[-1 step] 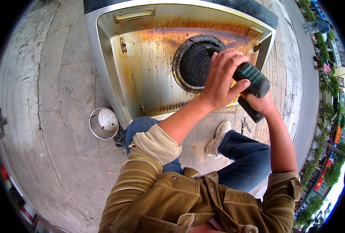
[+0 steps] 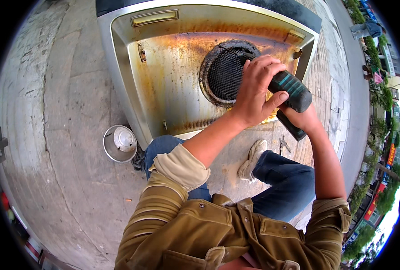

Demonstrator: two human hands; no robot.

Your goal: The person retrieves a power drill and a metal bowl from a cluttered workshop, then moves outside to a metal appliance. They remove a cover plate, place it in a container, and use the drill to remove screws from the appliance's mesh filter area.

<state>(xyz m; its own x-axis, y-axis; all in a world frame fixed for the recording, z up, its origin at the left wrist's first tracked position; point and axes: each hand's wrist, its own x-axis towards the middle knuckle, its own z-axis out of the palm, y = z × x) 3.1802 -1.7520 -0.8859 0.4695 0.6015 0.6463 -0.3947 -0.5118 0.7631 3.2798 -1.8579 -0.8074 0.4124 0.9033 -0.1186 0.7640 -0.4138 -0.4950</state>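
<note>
A grease-stained steel range hood (image 2: 164, 90) lies before me with its inner side facing up. Its round, blackened mesh grille (image 2: 227, 74) sits right of the middle. My right hand (image 2: 302, 118) is wrapped around the handle of a dark cordless drill with teal stripes (image 2: 294, 92). Over the drill's front part lies my left hand (image 2: 258, 92), fingers curled around it and thumb along its side. The drill's nose points toward the grille's upper right rim. A thin dark bit seems to reach across the grille; whether its tip touches a screw is too small to tell.
On the paving to the left stands a metal pot (image 2: 120, 143) with a pale round object inside, beside a dark cloth or bag (image 2: 139, 159). Pliers (image 2: 284, 145) lie right of my shoe (image 2: 252, 161). Farther right, a person (image 2: 367, 30) is near the road and greenery.
</note>
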